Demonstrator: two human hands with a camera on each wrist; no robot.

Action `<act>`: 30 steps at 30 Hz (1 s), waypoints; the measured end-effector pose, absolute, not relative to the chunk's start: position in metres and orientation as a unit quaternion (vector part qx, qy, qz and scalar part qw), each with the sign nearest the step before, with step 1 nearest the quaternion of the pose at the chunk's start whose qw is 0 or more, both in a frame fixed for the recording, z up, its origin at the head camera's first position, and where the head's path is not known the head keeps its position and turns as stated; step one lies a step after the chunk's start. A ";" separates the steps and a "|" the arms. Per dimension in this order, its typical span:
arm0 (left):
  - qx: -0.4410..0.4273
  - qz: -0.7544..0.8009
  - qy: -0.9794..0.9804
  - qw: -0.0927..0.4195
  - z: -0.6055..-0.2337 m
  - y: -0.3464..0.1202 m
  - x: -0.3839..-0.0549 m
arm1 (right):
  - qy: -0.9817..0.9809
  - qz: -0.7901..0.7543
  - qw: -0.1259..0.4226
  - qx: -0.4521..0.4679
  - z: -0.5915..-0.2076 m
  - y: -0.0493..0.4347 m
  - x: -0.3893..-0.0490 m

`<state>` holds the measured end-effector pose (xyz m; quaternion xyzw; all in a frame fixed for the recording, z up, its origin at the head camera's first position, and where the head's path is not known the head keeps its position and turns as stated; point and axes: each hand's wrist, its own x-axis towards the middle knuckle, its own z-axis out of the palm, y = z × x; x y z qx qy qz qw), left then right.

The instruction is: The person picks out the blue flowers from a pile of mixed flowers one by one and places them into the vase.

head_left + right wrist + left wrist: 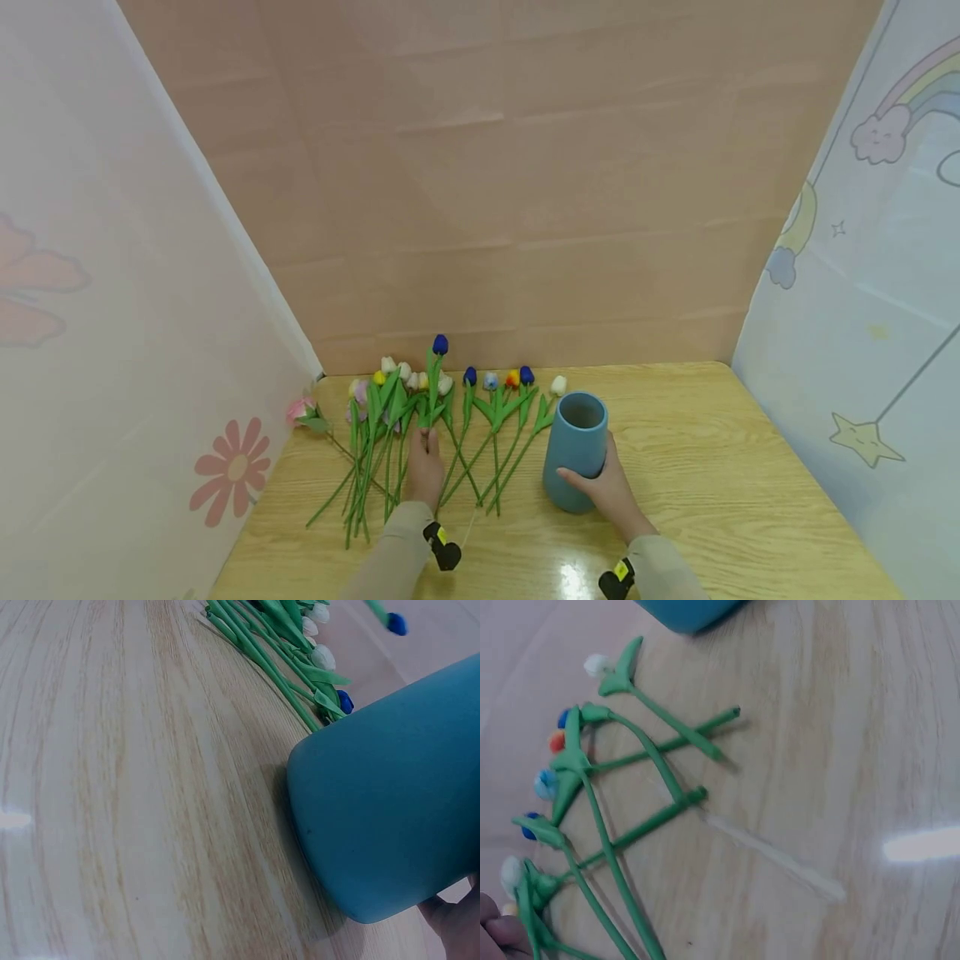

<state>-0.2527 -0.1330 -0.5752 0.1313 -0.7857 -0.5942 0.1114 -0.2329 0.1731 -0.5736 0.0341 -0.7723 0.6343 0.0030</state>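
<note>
My left hand [426, 468] pinches the green stem of a dark blue tulip [440, 344], whose bloom stands higher than the flowers lying around it. In the left wrist view only a bit of the fingers [502, 930] shows at the lower left edge. With thumb and fingers, my right hand [606, 487] grips the side of a blue vase [573, 458] that stands upright on the table. Up close in the right wrist view, the vase [397, 787] fills the right side, with the fingers partly hidden behind it.
Several artificial tulips lie on the wooden table [720, 483], among them a white tulip [558, 385] beside the vase and an orange one [513, 378]. A pink rose [302, 410] lies at the far left. Printed wall sheets border the table's back and sides.
</note>
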 end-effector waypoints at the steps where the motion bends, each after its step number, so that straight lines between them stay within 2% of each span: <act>1: 0.121 -0.598 -0.784 0.118 -0.571 -0.132 -0.253 | -0.773 0.634 0.003 0.033 -0.573 0.173 -0.233; 12: -0.021 -0.699 -0.675 0.235 -0.507 -0.113 -0.247 | -0.774 0.632 0.008 0.033 -0.571 0.172 -0.233; 16: -0.055 -0.713 -0.647 0.263 -0.485 -0.107 -0.239 | -0.775 0.632 0.004 0.033 -0.570 0.171 -0.233; 24: -0.051 -0.690 -0.678 0.247 -0.455 -0.093 -0.222 | -0.775 0.631 0.010 0.038 -0.572 0.171 -0.233; 30: -0.081 -0.668 -0.722 0.164 -0.443 -0.081 -0.216 | -0.771 0.635 0.015 0.041 -0.576 0.172 -0.233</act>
